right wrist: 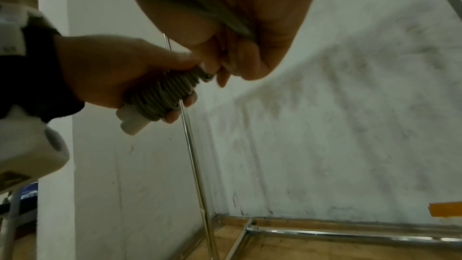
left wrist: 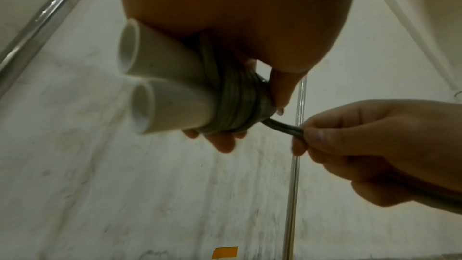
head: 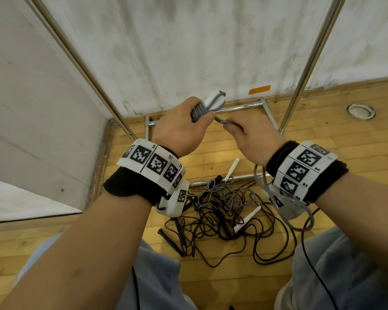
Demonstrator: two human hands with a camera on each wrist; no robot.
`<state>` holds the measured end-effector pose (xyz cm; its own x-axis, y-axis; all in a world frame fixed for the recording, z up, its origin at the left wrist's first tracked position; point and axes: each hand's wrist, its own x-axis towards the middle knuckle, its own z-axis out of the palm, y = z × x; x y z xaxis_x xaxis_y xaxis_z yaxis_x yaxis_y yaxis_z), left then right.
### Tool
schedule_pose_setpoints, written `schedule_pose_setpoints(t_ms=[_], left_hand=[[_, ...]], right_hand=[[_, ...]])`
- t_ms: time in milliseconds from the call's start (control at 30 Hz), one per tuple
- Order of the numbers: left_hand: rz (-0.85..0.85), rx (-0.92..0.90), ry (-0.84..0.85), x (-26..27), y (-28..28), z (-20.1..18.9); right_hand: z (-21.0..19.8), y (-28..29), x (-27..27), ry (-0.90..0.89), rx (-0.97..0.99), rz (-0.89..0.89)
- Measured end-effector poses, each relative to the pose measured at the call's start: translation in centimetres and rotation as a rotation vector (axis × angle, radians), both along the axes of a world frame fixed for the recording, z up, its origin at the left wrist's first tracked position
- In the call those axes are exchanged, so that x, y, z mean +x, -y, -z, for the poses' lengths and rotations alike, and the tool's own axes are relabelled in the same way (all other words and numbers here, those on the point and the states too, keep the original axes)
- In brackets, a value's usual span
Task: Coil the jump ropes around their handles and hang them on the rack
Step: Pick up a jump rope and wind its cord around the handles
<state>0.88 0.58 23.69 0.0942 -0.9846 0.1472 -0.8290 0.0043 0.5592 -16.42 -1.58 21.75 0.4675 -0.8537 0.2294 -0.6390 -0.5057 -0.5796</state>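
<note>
My left hand (head: 184,124) grips two white handles (left wrist: 165,90) held side by side, with grey rope coiled tightly round them (left wrist: 235,102) (head: 198,109). The handle tips (head: 213,98) stick out past my fist toward the wall. My right hand (head: 249,133) pinches the doubled free end of the grey rope (left wrist: 285,127) just right of the coil; the rope runs on through that palm (right wrist: 225,19). The right wrist view shows the coil (right wrist: 162,96) in my left fist. The metal rack's uprights (head: 309,63) (head: 76,59) rise on both sides of my hands.
A tangle of dark and grey jump ropes (head: 229,211) with white handles (head: 246,220) and black handles (head: 170,240) lies on the wooden floor between my knees. The rack's base bars (head: 242,107) lie against the white wall. Orange tape (head: 259,89) marks the wall's foot.
</note>
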Motion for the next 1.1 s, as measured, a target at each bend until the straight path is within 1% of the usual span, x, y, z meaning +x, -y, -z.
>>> schedule_pose_setpoints(t_ms=[67, 200, 300, 467, 567, 700, 767, 867, 967, 1100], left_hand=[[-0.005, 0.025, 0.09, 0.4, 0.0, 0.4], [0.003, 0.06, 0.184, 0.4, 0.2, 1.6], [-0.001, 0.085, 0.257, 0.3, 0.4, 2.1], [0.062, 0.153, 0.334, -0.7, 0.2, 2.3], [0.113, 0.185, 0.309, -1.2, 0.1, 2.0], [0.227, 0.175, 0.252, -2.1, -0.3, 1.6], [0.262, 0.14, 0.256, -2.6, -0.6, 1.6], [0.272, -0.01, 0.25, -3.3, -1.1, 1.1], [0.278, -0.056, 0.259, -3.4, -1.2, 0.8], [0.272, 0.035, 0.398, -3.2, -1.4, 0.7]], right_hand=[[-0.5, 0.4, -0.3, -0.088, -0.009, -0.036], [-1.2, 0.1, -0.6, -0.244, -0.004, -0.102], [-1.7, -0.1, -0.8, -0.307, -0.007, -0.128], [-2.4, 0.0, -0.8, -0.195, 0.035, -0.173], [-2.3, 0.3, -0.8, -0.133, 0.077, -0.166], [-2.2, 0.6, -1.2, -0.103, 0.055, -0.13], [-2.4, 0.5, -1.5, -0.103, 0.017, -0.106], [-3.1, 0.5, -1.8, -0.072, 0.005, -0.074], [-3.4, 0.7, -2.0, -0.053, 0.07, -0.066], [-3.5, 0.8, -2.3, 0.029, 0.212, -0.049]])
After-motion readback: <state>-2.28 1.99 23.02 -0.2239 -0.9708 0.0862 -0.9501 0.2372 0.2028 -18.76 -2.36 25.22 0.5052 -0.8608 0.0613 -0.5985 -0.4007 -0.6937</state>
